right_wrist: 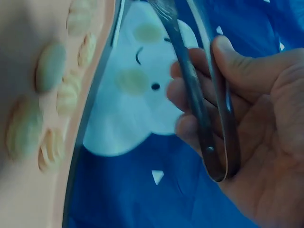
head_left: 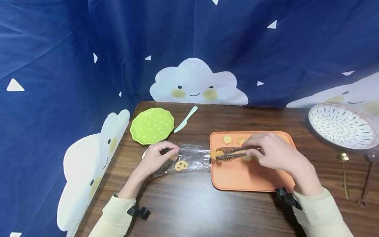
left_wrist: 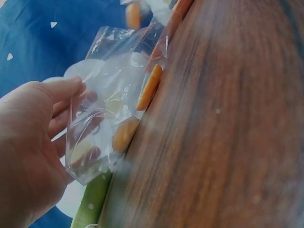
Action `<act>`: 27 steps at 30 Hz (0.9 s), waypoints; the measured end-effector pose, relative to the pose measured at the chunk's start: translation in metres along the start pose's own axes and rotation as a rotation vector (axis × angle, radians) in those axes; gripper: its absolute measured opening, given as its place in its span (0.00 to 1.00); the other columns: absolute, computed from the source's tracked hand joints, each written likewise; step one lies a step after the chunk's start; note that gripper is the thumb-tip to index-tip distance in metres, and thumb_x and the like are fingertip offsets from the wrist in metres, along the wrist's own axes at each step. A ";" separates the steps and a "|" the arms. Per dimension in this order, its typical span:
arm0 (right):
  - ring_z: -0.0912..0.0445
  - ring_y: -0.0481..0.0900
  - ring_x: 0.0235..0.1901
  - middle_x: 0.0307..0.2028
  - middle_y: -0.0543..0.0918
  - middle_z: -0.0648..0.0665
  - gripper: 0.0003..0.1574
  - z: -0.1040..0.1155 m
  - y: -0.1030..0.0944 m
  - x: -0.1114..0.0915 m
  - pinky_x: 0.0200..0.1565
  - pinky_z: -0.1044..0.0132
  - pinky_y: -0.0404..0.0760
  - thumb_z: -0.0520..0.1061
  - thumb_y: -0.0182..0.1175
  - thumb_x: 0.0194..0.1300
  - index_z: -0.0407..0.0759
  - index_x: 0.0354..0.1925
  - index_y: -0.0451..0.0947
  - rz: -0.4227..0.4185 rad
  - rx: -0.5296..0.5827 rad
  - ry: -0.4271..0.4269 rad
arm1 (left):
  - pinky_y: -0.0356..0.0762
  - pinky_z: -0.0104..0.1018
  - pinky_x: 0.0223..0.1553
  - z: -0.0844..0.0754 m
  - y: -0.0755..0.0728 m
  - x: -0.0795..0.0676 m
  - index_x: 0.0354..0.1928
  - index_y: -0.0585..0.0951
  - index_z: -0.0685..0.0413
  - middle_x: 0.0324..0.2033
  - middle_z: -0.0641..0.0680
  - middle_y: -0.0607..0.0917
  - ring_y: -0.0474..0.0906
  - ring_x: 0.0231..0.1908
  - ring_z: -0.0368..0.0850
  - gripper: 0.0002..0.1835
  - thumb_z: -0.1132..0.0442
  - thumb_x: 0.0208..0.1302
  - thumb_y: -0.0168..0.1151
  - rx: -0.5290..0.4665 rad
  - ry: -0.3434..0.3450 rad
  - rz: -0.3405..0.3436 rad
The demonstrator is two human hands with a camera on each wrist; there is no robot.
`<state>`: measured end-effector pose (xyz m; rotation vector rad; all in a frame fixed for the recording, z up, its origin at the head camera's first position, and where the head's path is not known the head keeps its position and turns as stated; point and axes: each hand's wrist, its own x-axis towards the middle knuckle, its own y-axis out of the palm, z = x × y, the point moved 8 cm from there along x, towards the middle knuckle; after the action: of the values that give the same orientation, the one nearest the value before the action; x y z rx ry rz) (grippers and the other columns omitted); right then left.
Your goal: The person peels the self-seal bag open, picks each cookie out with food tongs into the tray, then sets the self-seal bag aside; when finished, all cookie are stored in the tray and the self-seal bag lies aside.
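Note:
My left hand [head_left: 156, 158] pinches the edge of a clear plastic bag [head_left: 196, 159] between thumb and fingers. Inside the bag lie a pretzel-shaped cookie [head_left: 181, 166] and another cookie partly behind my fingers. The bag's far end reaches the left rim of an orange tray [head_left: 251, 182]. With thumb and fingers curled round them, my right hand [head_left: 275, 153] grips dark slotted tongs [head_left: 235, 155]. A yellowish cookie [head_left: 216, 154] sits at the tong tips, by the bag's end. Several cookies, one a flower-shaped cookie [head_left: 227, 140], lie on the tray's far side, partly hidden by my right hand.
A green dotted plate [head_left: 152, 126] and a pale plastic knife [head_left: 186, 119] lie at the back left. On the right stand a large patterned plate [head_left: 341, 126], a gold spoon [head_left: 344, 174] and a dark long-handled utensil [head_left: 368, 181]. A blue curtain [head_left: 133, 33] hangs behind the table.

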<state>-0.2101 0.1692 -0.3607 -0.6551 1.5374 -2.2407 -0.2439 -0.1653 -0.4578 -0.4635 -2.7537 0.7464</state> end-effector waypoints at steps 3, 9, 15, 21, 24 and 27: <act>0.69 0.75 0.30 0.35 0.87 0.61 0.13 -0.004 -0.004 -0.008 0.35 0.69 0.75 0.38 0.68 0.60 0.56 0.39 0.88 0.076 0.025 0.041 | 0.82 0.47 0.59 0.000 0.000 0.000 0.46 0.88 0.45 0.44 0.37 0.90 0.85 0.51 0.33 0.14 0.45 0.68 0.65 -0.002 0.000 -0.001; 0.68 0.68 0.25 0.33 0.86 0.63 0.12 -0.014 -0.003 -0.017 0.31 0.72 0.66 0.40 0.69 0.59 0.58 0.39 0.87 0.189 0.043 0.131 | 0.84 0.42 0.54 -0.001 0.002 0.000 0.45 0.89 0.45 0.43 0.38 0.90 0.85 0.50 0.34 0.14 0.45 0.68 0.65 -0.003 0.008 -0.006; 0.66 0.71 0.29 0.36 0.87 0.63 0.13 -0.021 0.004 -0.017 0.34 0.69 0.68 0.41 0.70 0.60 0.60 0.39 0.87 0.216 0.018 0.139 | 0.84 0.47 0.55 0.001 0.003 0.001 0.45 0.88 0.44 0.44 0.39 0.90 0.85 0.50 0.35 0.13 0.46 0.68 0.65 -0.009 0.006 -0.005; 0.62 0.80 0.36 0.39 0.89 0.60 0.11 -0.027 0.009 -0.020 0.39 0.63 0.76 0.43 0.71 0.59 0.59 0.40 0.87 0.269 0.040 0.201 | 0.83 0.53 0.57 0.001 0.002 0.001 0.45 0.88 0.43 0.43 0.38 0.90 0.85 0.50 0.35 0.13 0.46 0.68 0.65 -0.005 0.011 -0.001; 0.60 0.81 0.38 0.39 0.89 0.58 0.11 -0.029 0.011 -0.019 0.40 0.61 0.77 0.44 0.71 0.59 0.58 0.40 0.87 0.284 0.050 0.216 | 0.82 0.54 0.57 0.001 0.001 0.001 0.45 0.88 0.43 0.44 0.38 0.90 0.85 0.50 0.35 0.13 0.46 0.68 0.65 -0.008 0.009 -0.002; 0.60 0.81 0.38 0.40 0.89 0.58 0.10 -0.029 0.011 -0.018 0.40 0.62 0.77 0.44 0.71 0.60 0.58 0.40 0.87 0.291 0.052 0.217 | 0.82 0.54 0.57 0.002 0.000 0.000 0.45 0.88 0.43 0.44 0.38 0.90 0.85 0.50 0.34 0.13 0.45 0.68 0.65 -0.003 0.009 -0.008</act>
<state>-0.2103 0.1970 -0.3832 -0.1620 1.5515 -2.1732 -0.2445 -0.1662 -0.4595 -0.4559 -2.7470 0.7360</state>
